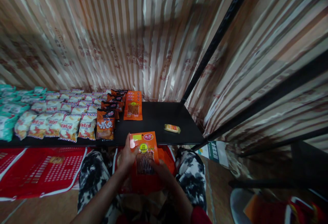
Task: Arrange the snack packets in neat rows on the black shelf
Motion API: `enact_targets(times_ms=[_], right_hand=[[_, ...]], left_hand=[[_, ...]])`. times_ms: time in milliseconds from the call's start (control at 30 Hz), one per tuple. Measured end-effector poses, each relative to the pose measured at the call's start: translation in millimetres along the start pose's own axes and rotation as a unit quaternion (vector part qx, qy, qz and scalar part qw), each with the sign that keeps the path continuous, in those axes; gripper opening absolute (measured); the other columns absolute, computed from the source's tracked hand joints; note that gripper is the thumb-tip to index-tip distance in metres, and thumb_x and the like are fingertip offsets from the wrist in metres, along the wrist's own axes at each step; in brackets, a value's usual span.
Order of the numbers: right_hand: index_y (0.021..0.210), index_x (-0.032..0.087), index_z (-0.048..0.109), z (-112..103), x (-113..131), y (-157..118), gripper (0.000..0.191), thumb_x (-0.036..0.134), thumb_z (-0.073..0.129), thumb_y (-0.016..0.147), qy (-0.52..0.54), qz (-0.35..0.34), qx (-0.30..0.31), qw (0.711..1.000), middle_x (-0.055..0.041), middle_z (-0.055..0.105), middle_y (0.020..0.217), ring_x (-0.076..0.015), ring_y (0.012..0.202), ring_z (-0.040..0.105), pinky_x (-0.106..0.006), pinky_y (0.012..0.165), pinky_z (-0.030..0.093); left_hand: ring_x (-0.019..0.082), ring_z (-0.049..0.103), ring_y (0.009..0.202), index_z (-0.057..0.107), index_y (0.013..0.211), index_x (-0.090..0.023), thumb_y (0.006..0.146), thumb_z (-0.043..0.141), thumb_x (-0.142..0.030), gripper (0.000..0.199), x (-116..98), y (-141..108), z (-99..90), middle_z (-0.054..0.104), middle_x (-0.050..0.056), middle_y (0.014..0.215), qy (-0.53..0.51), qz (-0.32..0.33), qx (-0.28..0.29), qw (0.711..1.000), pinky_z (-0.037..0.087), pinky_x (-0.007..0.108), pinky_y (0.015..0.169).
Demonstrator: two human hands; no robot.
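We look from one head-worn camera, forward and down over our left hand (128, 155) and right hand (159, 168), near the black shelf (157, 114) and facing the pleated curtain (123, 39) behind it.
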State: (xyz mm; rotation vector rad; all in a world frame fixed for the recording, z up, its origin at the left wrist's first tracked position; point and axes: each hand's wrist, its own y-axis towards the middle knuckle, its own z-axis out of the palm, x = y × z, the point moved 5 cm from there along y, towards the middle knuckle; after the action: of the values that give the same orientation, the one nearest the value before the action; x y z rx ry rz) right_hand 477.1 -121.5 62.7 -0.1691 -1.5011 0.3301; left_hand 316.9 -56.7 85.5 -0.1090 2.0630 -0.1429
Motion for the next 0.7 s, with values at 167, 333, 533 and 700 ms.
enact_targets(times_ms=[167,333,533,700], right_hand=[[0.097,0.021,0.065,2,0,1,0.040,0.053,0.057,0.075,0.015,-0.009,-0.016,1.000,-0.0044,0.071,0.088,-0.0221,0.083,0.065,-0.037,0.081,0.050],[0.094,0.020,0.066,1,7,-2,0.039,0.053,0.056,0.075,-0.001,-0.015,-0.042,0.999,-0.0053,0.070,0.086,-0.0219,0.080,0.064,-0.035,0.079,0.050],[0.094,0.021,0.065,1,8,0,0.036,0.051,0.054,0.078,-0.015,-0.042,-0.056,0.997,-0.0055,0.069,0.088,-0.0216,0.082,0.063,-0.035,0.079,0.050],[0.096,0.022,0.064,4,8,3,0.034,0.049,0.055,0.078,0.016,-0.051,-0.052,0.997,-0.0064,0.069,0.092,-0.0222,0.086,0.064,-0.036,0.083,0.050]], left_hand=[[0.025,0.054,0.114,0.024,0.140,-0.015,0.082,0.048,-0.029,0.065,-10,-8,6.8,0.052,0.013,0.130,0.016,-0.001,-0.060,0.998,0.042,0.035,0.096],[0.025,0.041,0.127,0.039,0.134,-0.017,0.082,0.044,-0.024,0.052,-16,-16,18.3,0.040,0.010,0.139,0.013,0.071,-0.114,0.991,0.035,0.036,0.104],[0.026,0.017,0.137,0.060,0.115,-0.022,0.086,0.037,-0.023,0.037,-19,-26,28.3,0.036,0.003,0.142,0.068,0.146,-0.125,0.979,0.021,0.044,0.111],[0.024,0.017,0.136,0.055,0.121,-0.021,0.088,0.032,-0.022,0.041,-20,-30,36.8,0.043,0.004,0.138,0.079,0.173,-0.117,0.975,0.020,0.047,0.111]])
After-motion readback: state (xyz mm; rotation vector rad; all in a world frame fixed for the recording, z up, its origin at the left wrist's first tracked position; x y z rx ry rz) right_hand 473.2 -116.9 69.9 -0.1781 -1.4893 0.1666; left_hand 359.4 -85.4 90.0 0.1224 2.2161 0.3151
